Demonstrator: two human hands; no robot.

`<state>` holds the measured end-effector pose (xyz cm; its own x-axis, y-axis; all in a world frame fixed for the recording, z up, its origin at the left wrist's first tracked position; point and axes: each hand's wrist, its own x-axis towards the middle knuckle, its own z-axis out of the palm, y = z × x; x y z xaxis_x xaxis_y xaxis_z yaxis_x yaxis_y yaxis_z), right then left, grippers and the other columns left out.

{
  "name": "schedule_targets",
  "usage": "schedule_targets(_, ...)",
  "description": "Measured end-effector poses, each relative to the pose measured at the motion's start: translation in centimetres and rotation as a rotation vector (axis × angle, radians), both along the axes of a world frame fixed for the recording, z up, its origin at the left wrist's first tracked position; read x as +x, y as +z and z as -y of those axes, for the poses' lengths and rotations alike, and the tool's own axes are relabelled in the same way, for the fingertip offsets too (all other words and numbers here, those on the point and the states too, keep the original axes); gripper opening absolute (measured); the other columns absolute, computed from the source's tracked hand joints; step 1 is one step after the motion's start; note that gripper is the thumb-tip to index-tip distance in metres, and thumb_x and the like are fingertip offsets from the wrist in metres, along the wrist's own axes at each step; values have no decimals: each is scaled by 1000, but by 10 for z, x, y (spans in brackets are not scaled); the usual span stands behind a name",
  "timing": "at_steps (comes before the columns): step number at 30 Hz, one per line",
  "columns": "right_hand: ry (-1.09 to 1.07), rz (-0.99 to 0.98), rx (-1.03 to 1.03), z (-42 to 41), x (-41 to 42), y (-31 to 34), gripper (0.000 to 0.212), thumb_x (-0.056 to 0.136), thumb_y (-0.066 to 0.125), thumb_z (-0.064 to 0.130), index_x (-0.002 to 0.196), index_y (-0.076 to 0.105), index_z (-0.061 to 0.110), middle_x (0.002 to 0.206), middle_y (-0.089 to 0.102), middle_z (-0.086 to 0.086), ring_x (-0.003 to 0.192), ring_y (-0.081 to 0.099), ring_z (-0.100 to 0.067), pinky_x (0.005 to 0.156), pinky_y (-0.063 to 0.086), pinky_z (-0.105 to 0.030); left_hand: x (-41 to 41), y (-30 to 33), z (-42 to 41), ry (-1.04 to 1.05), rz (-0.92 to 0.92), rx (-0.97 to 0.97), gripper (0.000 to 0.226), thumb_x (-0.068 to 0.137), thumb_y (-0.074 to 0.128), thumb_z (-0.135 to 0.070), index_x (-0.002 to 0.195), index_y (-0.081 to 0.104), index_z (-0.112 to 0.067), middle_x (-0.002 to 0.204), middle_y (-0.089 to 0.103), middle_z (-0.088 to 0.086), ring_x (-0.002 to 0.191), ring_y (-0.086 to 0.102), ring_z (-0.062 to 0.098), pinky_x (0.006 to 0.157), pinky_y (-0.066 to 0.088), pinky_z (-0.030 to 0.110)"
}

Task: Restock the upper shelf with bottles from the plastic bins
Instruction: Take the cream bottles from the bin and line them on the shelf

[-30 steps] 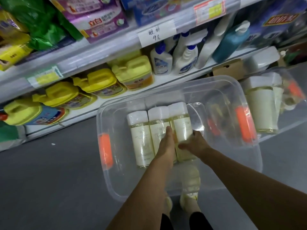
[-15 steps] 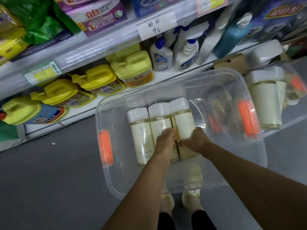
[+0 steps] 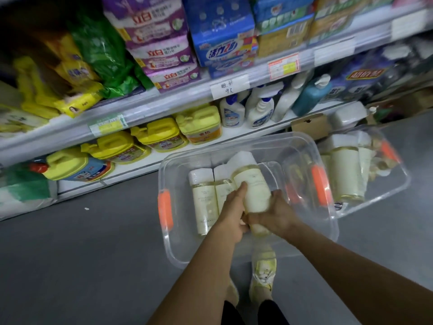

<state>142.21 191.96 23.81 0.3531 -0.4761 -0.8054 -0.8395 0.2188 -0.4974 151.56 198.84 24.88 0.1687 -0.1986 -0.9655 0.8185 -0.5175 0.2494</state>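
Observation:
A clear plastic bin (image 3: 178,252) with orange handles sits on the grey floor in front of me. Two pale cream bottles with white caps (image 3: 203,198) lie side by side in it. A third cream bottle (image 3: 254,186) is raised above them, cap tilted up and away. My left hand (image 3: 232,212) grips its left side and my right hand (image 3: 278,214) grips its lower right side. A second clear bin (image 3: 396,193) to the right holds more of the same bottles (image 3: 346,174). The upper shelf (image 3: 178,92) carries bags and boxes of detergent.
The lower shelf holds yellow jugs (image 3: 159,134) and white spray bottles (image 3: 260,111). A cardboard box (image 3: 309,125) and a white container (image 3: 349,113) stand by the shelf foot. My shoes (image 3: 262,275) are under the bin's near edge.
Both hands closed round the right-hand bottle and lifted it off the bin floor, cap end up. The view tilted upward, showing more of the upper shelf.

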Motion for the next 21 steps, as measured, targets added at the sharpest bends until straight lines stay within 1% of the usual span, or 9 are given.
schedule_targets(3, 92, 22, -71, -11, 5, 38, 87, 53, 92, 35, 116, 36, 15, 112, 53, -2, 101, 58, -19, 82, 53, -35, 1, 25, -8, 164, -12, -65, 61, 88, 54, -67, 125, 61, -19, 107, 75, 7, 90, 74, 23, 63, 58, 36)
schedule_targets(6, 89, 152, -1, -20, 6, 72, 73, 57, 92, 29, 108, 40, 22, 103, 58, 4, 89, 62, -6, 60, 49, -16, 3, 49, -18, 251, 20, -141, 68, 89, 48, -68, 128, 62, -13, 112, 73, 14, 102, 71, 30, 84, 58, 45)
schedule_targets(9, 28, 259, 77, -21, 13, 105, 48, 78, 80, 22, 112, 46, 17, 105, 60, 2, 93, 62, -10, 74, 53, -28, 8, 79, -28, 302, 20, -189, 77, 91, 40, -70, 135, 57, -9, 126, 66, 21, 117, 63, 36, 104, 47, 54)
schedule_targets(12, -51, 288, 56, -14, 25, 138, 21, 95, 58, 24, 110, 56, 8, 108, 63, -10, 104, 62, -29, 94, 50, -48, 16, 110, -41, 379, 11, -223, 74, 88, 44, -72, 128, 63, -12, 119, 70, 18, 108, 68, 34, 93, 53, 54)
schedule_targets(15, -43, 335, 58, -14, 37, 170, 21, 97, 56, 33, 108, 57, 14, 108, 65, -6, 101, 63, -27, 95, 51, -52, 24, 141, -54, 427, 31, -297, 56, 91, 50, -65, 97, 77, -16, 97, 77, 13, 82, 76, 29, 67, 61, 44)
schedule_targets(16, -29, 367, 73, -16, 40, 182, 23, 96, 57, 34, 110, 57, 16, 109, 65, -5, 99, 64, -25, 92, 53, -51, 26, 153, -58, 435, 49, -321, 53, 92, 52, -63, 89, 79, -17, 94, 77, 13, 81, 76, 29, 66, 61, 45)
schedule_targets(17, -25, 404, 106, -17, 42, 192, 23, 96, 59, 34, 112, 57, 18, 109, 66, -4, 97, 66, -24, 89, 55, -50, 28, 165, -62, 430, 69, -335, 52, 91, 53, -62, 92, 79, -18, 98, 77, 14, 87, 75, 31, 73, 61, 49)
schedule_targets(19, 7, 461, 184, -20, 45, 211, 23, 94, 62, 33, 115, 59, 23, 109, 69, -4, 95, 69, -22, 82, 57, -45, 32, 192, -70, 412, 98, -349, 60, 88, 53, -66, 117, 70, -16, 114, 73, 16, 106, 70, 34, 95, 53, 56)
schedule_targets(21, 62, 487, 249, -23, 48, 228, 27, 93, 64, 33, 119, 61, 25, 108, 72, -3, 97, 71, -23, 83, 57, -43, 36, 211, -80, 419, 97, -350, 69, 84, 55, -66, 129, 63, -15, 120, 70, 17, 111, 67, 35, 100, 49, 57)
